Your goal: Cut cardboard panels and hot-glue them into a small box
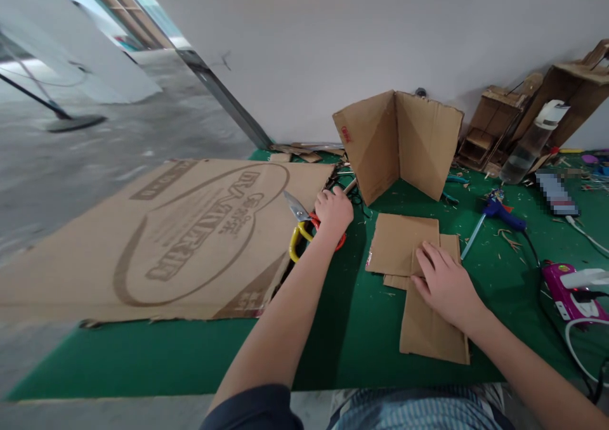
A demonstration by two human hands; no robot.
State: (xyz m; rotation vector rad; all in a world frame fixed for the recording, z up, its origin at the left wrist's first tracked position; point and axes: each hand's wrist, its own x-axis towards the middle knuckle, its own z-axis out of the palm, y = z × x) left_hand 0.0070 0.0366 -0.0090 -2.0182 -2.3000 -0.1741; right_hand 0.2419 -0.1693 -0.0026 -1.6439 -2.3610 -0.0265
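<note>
My left hand [334, 211] reaches to the edge of a large printed cardboard sheet [204, 227], its fingers curled; what they hold, if anything, is hidden. Scissors [299, 209] with yellow and red-orange handles lie partly beneath that wrist, blades on the sheet. A thin stick [351, 186] is right beside the fingers. My right hand [445, 284] lies with fingers apart on overlapping small cardboard pieces [399, 243]. Behind them, a folded cardboard panel [399, 141] stands upright like an open book.
To the right are a blue glue gun [504, 214], a clear bottle [533, 141], a phone [556, 192] and a magenta power strip [573, 290] with cables. Cardboard structures [495, 122] lean against the white wall [380, 37]. Scraps litter the green table [143, 360].
</note>
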